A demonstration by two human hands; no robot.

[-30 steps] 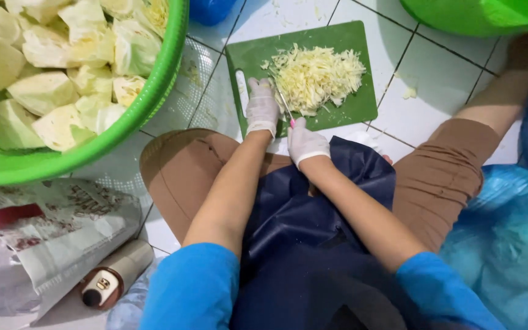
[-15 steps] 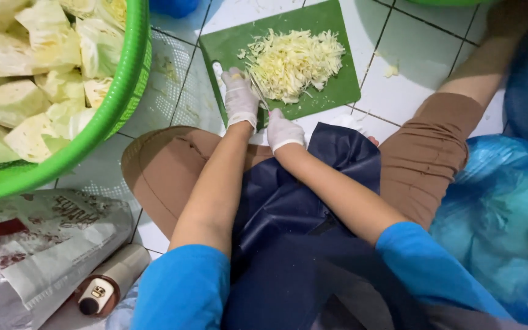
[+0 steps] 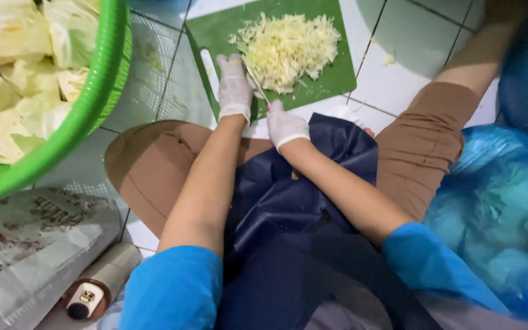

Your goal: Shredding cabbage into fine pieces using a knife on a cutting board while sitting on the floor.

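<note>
Knife [image 3: 255, 80] top center, gripped in right hand [image 3: 285, 124]; left hand [image 3: 234, 85] fingers flat beside thin blade, by shredded cabbage [image 3: 288, 50].

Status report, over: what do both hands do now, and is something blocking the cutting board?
Left hand on shredded cabbage. Right hand grips knife. Green cutting board unobstructed.

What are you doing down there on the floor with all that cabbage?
A person sits on the tiled floor, both hands gloved. The right hand holds a knife at a heap of shredded cabbage on a green cutting board. The left hand rests beside the heap. A green basket of cabbage chunks stands nearby.
</note>
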